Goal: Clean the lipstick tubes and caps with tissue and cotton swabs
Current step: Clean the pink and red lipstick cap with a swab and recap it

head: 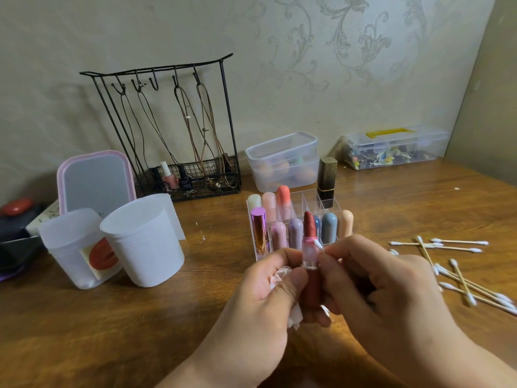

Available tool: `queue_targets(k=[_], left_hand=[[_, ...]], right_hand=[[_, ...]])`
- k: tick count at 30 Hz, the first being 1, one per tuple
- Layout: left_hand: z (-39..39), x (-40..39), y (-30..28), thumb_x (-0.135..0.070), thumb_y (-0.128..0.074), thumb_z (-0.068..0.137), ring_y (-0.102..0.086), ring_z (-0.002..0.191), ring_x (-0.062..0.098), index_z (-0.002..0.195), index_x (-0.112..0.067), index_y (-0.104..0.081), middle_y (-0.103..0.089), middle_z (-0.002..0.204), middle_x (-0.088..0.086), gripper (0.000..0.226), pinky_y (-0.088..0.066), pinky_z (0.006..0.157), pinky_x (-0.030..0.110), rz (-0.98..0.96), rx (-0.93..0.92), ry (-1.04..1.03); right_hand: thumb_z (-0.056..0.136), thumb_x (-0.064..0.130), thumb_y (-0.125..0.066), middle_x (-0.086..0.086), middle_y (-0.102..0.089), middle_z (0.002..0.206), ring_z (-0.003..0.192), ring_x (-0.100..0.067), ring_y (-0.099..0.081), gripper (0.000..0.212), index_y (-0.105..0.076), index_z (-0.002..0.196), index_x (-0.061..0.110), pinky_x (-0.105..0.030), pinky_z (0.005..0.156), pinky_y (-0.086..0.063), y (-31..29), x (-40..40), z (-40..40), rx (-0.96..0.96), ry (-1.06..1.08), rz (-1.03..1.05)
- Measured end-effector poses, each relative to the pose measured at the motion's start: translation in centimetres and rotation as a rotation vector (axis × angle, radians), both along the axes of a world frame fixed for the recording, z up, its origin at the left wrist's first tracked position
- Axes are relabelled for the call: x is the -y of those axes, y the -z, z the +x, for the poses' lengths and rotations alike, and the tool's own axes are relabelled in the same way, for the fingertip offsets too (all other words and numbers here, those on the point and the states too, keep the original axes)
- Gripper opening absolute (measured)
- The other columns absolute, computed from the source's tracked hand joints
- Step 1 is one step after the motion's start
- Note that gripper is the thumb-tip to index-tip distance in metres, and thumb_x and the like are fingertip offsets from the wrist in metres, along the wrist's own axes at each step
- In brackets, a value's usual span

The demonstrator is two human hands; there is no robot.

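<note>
**Lipstick upright in left hand, swab working at the collar**

Lipstick tube (pixel 311 271) stands near vertical, bullet end up, base down in the person's left hand (pixel 263 298). Thumb & fingers are curled round the lower barrel, w/ a crumpled tissue (pixel 281 275) bunched in the same palm. Right hand (pixel 377 278) pinches a cotton swab (pixel 319 245) btwn fingertips; its white tip touches the pale pink collar just below the red bullet, coming in from the right. So the tube's long axis runs up-down, swab crosses it at an angle. I reckon the next wipe means going round the collar, prob. by turning the tube. All this is held above the wooden table (pixel 112 331), just in front of the clear lipstick organiser (pixel 333 208). Spare cotton swabs (pixel 458 278) lie loose off to the right.
</note>
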State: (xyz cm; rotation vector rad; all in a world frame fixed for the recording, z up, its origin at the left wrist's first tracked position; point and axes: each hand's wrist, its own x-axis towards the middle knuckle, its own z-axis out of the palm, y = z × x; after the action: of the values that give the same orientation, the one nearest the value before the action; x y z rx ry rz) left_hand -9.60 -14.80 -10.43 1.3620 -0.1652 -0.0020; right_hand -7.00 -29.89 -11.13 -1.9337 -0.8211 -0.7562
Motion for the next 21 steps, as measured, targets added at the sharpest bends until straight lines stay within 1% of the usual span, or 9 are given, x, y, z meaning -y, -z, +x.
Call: queue_targets(k=[2, 6, 10, 11, 14, 16, 17, 19, 21], left_hand=[[0.0, 0.0, 0.0, -0.035, -0.057, 0.085, -0.065, 0.054, 0.014, 0.097, -0.014, -0.067, -0.068, 0.064, 0.006, 0.026, -0.047, 0.048, 0.016, 0.006, -0.001, -0.002], [-0.1, 0.1, -0.3, -0.022, -0.053, 0.080, -0.066, 0.054, 0.017, 0.102, -0.006, -0.062, -0.069, 0.066, 0.010, 0.029, -0.049, 0.047, 0.019, -0.061, -0.042, 0.020], [-0.2, 0.3, -0.8, -0.012, -0.053, 0.078, -0.065, 0.058, 0.022, 0.102, 0.002, -0.061, -0.068, 0.073, 0.019, 0.028, -0.056, 0.050, 0.028, -0.261, -0.150, 0.089], [-0.2, 0.0, -0.9, -0.011, -0.052, 0.079, -0.065, 0.060, 0.023, 0.104, 0.003, -0.060, -0.068, 0.075, 0.020, 0.030, -0.056, 0.050, 0.028, -0.313, -0.174, 0.097], [0.0, -1.3, -1.6, -0.016, -0.051, 0.085, -0.062, 0.066, 0.022, 0.105, -0.002, -0.063, -0.066, 0.083, 0.015, 0.027, -0.051, 0.047, 0.027, -0.363, -0.169, 0.059], [0.2, -2.2, -2.1, -0.018, -0.051, 0.088, -0.056, 0.063, 0.018, 0.097, -0.005, -0.066, -0.062, 0.083, 0.011, 0.022, -0.045, 0.043, 0.023, -0.402, -0.163, 0.025], [0.3, -2.5, -2.3, -0.017, -0.051, 0.089, -0.054, 0.061, 0.017, 0.093, -0.005, -0.066, -0.060, 0.082, 0.011, 0.020, -0.043, 0.041, 0.021, -0.441, -0.162, 0.018], [0.6, -2.7, -2.5, -0.014, -0.049, 0.090, -0.050, 0.059, 0.015, 0.091, -0.005, -0.067, -0.059, 0.082, 0.012, 0.020, -0.041, 0.042, 0.019, -0.538, -0.157, 0.035], [0.8, -2.8, -2.4, -0.011, -0.046, 0.092, -0.048, 0.059, 0.014, 0.100, -0.003, -0.066, -0.057, 0.082, 0.012, 0.023, -0.039, 0.044, 0.019, -0.591, -0.155, 0.047]], right_hand=[[0.092, 0.033, -0.053, 0.011, -0.059, 0.053, 0.042, -0.010, -0.057, 0.013, -0.060, 0.085, 0.024, -0.030, 0.037, -0.044, 0.0, 0.1, 0.0, -0.007, 0.000, -0.001], [0.091, 0.032, -0.055, 0.010, -0.058, 0.052, 0.041, -0.012, -0.055, 0.014, -0.062, 0.082, 0.023, -0.030, 0.037, -0.043, 0.0, 0.3, 0.1, -0.025, 0.021, -0.010], [0.086, 0.025, -0.063, 0.018, -0.055, 0.051, 0.041, -0.003, -0.051, 0.013, -0.063, 0.073, 0.024, -0.014, 0.040, -0.038, -0.5, 0.6, 0.5, -0.039, 0.107, -0.026], [0.086, 0.025, -0.062, 0.016, -0.055, 0.053, 0.042, -0.004, -0.049, 0.013, -0.062, 0.073, 0.024, -0.015, 0.040, -0.035, -0.6, 0.9, 0.8, -0.060, 0.134, -0.005], [0.096, 0.035, -0.049, 0.004, -0.056, 0.064, 0.050, -0.013, -0.045, 0.022, -0.056, 0.078, 0.025, -0.025, 0.045, -0.034, -1.2, 1.9, 2.1, -0.165, 0.184, 0.098], [0.097, 0.050, -0.046, 0.005, -0.055, 0.064, 0.052, -0.010, -0.044, 0.033, -0.055, 0.078, 0.024, -0.025, 0.046, -0.032, -1.4, 2.4, 2.3, -0.273, 0.175, 0.101], [0.089, 0.054, -0.052, 0.007, -0.055, 0.062, 0.051, -0.008, -0.043, 0.032, -0.056, 0.077, 0.025, -0.025, 0.046, -0.033, -1.5, 2.4, 2.2, -0.324, 0.174, 0.049], [0.080, 0.055, -0.063, 0.008, -0.052, 0.055, 0.048, -0.007, -0.043, 0.027, -0.057, 0.077, 0.029, -0.023, 0.045, -0.033, -1.5, 2.0, 2.1, -0.402, 0.227, -0.181], [0.079, 0.058, -0.066, 0.008, -0.046, 0.055, 0.050, -0.004, -0.043, 0.028, -0.058, 0.084, 0.032, -0.021, 0.044, -0.029, -1.4, 1.4, 2.1, -0.461, 0.359, -0.449]])
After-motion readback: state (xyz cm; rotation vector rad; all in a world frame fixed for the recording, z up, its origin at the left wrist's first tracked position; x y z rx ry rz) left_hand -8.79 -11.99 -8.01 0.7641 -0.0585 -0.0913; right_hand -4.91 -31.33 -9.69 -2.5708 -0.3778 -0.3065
